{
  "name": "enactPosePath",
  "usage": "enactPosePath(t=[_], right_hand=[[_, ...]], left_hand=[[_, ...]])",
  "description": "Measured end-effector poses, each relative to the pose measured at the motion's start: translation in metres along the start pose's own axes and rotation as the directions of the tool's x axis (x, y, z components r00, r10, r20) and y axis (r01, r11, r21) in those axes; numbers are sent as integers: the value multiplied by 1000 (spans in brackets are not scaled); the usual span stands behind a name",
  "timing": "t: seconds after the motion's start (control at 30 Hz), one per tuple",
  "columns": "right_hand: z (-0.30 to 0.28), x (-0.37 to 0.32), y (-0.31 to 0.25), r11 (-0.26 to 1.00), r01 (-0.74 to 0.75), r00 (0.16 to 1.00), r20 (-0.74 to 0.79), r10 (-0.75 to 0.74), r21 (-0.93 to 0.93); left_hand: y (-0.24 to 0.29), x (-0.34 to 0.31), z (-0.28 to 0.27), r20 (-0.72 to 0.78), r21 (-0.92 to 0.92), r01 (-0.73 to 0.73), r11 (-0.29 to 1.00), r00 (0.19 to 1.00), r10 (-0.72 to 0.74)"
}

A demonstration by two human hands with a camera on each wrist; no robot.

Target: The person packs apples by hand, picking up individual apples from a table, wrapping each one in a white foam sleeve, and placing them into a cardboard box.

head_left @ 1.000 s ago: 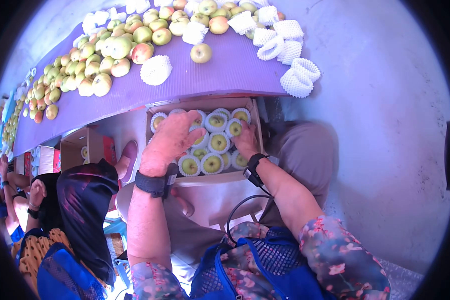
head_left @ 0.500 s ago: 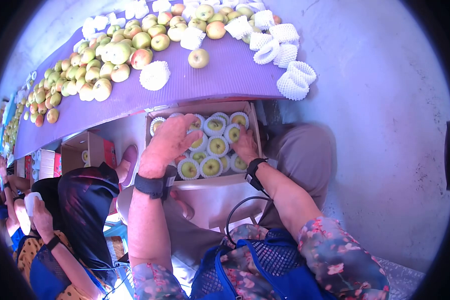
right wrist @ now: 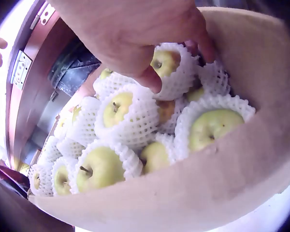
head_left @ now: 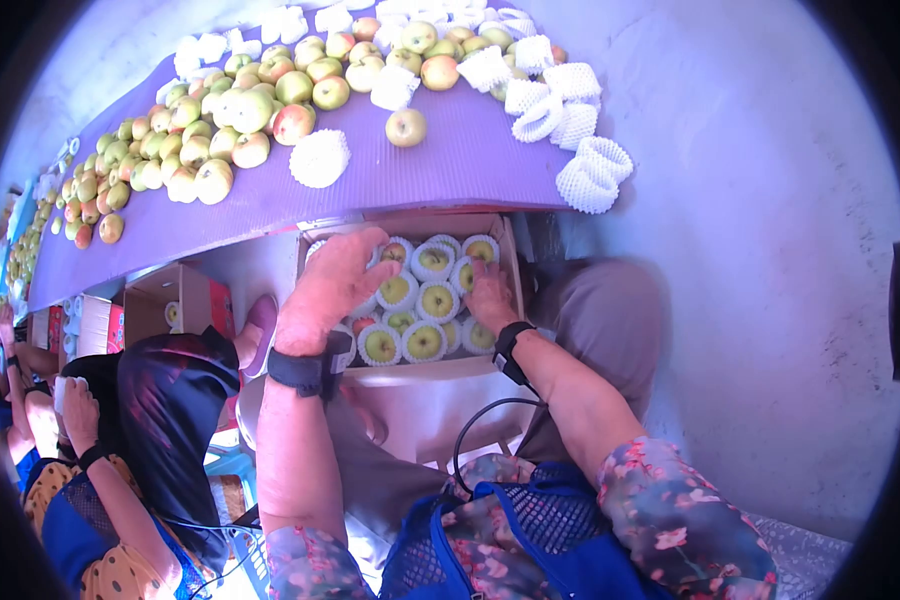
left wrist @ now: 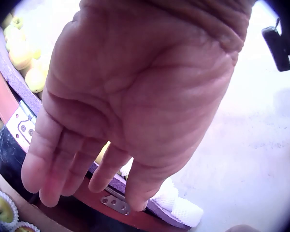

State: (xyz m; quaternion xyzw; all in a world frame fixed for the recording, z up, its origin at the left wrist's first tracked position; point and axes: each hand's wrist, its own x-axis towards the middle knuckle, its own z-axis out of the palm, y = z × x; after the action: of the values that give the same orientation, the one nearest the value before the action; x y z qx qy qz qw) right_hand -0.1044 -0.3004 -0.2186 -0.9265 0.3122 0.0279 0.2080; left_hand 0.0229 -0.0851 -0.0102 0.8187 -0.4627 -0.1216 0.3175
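Several green apples in white foam nets fill an open cardboard box (head_left: pixel 425 374) below the table edge. My left hand (head_left: pixel 332 285) hovers over the box's left side, covering some apples. In the left wrist view its palm faces the camera, with slightly bent fingers (left wrist: pixel 50 169) and nothing in them. At the right side of the box, my right hand (head_left: pixel 490 298) grips a netted apple (right wrist: pixel 166 63). The right wrist view shows the thumb at its near side and a finger at its far side, by the cardboard wall. Other netted apples (right wrist: pixel 118 108) sit close below.
A purple mat (head_left: pixel 470 175) covers the table beyond the box, bearing a long heap of loose apples (head_left: pixel 250 110). Empty foam nets (head_left: pixel 595 175) lie at its right end. At the left, another person's hand (head_left: pixel 80 412) holds something white near another cardboard box (head_left: pixel 155 298).
My two hands stay nearly in place over the box while the head view shifts slightly. The person at the left has brought a white thing up in the hand.
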Motion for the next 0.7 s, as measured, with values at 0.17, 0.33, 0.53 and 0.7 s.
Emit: enactPosePath(t=[0.17, 0.33, 0.53, 0.7], right_hand=[[-6, 14, -1, 997, 18, 996, 90, -11, -71], [-36, 23, -20, 959, 245, 964, 140, -225, -142], [-138, -7, -80, 770, 631, 766, 232, -600, -92], [-191, -10, -116, 719, 666, 652, 313, -691, 199]], left_hand=[[9, 2, -3, 37, 25, 41, 999, 998, -42], [8, 2, -1, 42, 17, 43, 999, 998, -44], [3, 3, 4, 5, 20, 31, 999, 999, -31], [7, 2, 3, 36, 31, 70, 997, 997, -72]])
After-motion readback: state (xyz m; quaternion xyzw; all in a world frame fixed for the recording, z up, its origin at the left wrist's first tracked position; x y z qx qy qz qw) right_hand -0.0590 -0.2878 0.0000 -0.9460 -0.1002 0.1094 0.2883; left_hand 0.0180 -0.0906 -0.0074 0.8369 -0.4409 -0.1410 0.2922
